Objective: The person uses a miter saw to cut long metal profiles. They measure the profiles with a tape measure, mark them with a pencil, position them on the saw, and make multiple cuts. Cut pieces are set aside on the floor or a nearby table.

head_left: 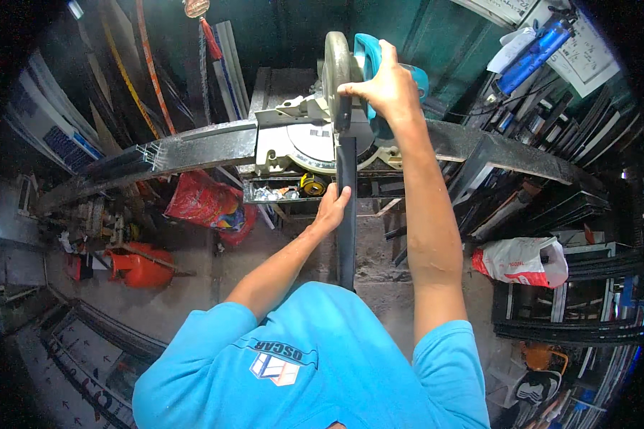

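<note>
Left hand (330, 210) nearer, bar (346, 236) fore-and-aft

My left hand is closed around the bar, thumb on top. Bar: dark, straight, smooth; long axis runs away from me, beyond my grip, to the miter saw (311, 145). Saw: rounded grey guard (335, 61), pale metal base, teal housing (367, 51). Right hand (393, 89) spread over it; can't tell whether clenched.

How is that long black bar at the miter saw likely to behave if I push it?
The long black bar is probably stiff, as it runs straight with no visible bend. Its near end might dip if the left hand's grip released, since much of it extends past the miter saw's base. It could slide fairly easily, given its smooth-looking face.
</note>
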The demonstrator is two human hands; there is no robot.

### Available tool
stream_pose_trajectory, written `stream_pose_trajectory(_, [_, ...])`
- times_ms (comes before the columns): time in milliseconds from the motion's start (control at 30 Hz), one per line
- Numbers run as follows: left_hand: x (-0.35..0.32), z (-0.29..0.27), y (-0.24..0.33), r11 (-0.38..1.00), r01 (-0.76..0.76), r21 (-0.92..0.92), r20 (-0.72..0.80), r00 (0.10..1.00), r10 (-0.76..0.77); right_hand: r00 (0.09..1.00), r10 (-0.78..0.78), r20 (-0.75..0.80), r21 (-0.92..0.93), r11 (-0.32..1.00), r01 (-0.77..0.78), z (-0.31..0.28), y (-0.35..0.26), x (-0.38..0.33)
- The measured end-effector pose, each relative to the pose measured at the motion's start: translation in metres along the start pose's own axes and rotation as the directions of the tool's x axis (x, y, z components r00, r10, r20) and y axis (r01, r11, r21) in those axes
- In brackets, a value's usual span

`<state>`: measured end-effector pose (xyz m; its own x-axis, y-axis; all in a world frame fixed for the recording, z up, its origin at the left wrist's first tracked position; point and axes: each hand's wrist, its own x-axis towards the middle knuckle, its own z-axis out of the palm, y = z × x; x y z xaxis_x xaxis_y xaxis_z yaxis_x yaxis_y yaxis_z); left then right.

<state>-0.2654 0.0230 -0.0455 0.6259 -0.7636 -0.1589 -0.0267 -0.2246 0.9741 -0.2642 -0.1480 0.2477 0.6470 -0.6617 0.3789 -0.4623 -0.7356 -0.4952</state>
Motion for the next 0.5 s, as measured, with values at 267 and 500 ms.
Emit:
stream_pose_trajectory(267, [-0.017,-0.008,-0.002,0.993,-0.042,-0.112,-0.041,0.998,0.038,0.991,-0.045,0.125,0.034,0.999,0.041,-0.018,-0.011,0.068])
stream_pose_trajectory(500, [-0.066,-0.058,0.012,0.953,-0.104,-0.285,-0.274,0.961,0.023,0.989,-0.055,0.135,0.036,0.998,0.05,-0.027,-0.019,0.099])
